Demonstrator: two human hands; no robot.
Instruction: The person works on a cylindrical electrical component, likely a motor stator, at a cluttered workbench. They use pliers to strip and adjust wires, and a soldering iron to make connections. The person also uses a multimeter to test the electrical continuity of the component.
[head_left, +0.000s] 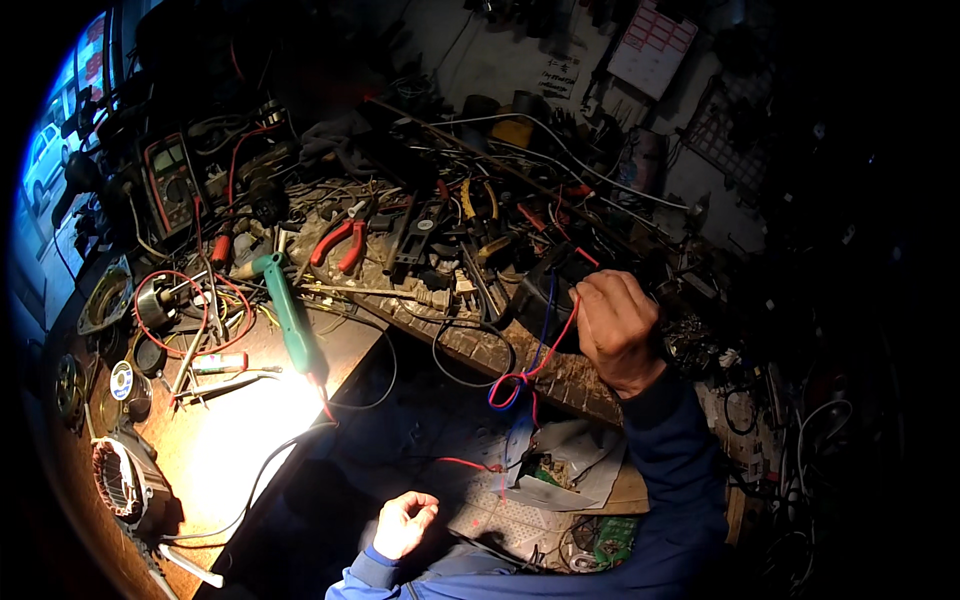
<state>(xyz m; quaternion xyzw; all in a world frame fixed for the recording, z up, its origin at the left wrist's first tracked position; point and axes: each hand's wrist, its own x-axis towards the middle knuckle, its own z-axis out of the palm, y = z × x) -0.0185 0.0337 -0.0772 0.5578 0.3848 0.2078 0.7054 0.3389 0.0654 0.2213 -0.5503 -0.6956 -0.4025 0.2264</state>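
My right hand is raised over the front edge of the cluttered bench, its fingers pinched at the end of a red wire. The wire hangs down from the fingertips and loops together with a blue wire below. Lower down, near my lap, my left hand is closed with thumb and fingertips together; whatever is between them is too small to make out. Another stretch of red wire lies a little above it. Under the hanging wires sits an open pale wrapper with small parts inside.
A green-handled soldering iron lies across the brightly lit left bench. Red-handled pliers, a multimeter, a copper-wound motor stator and tangled cables crowd the benches. A green circuit board lies near my right forearm.
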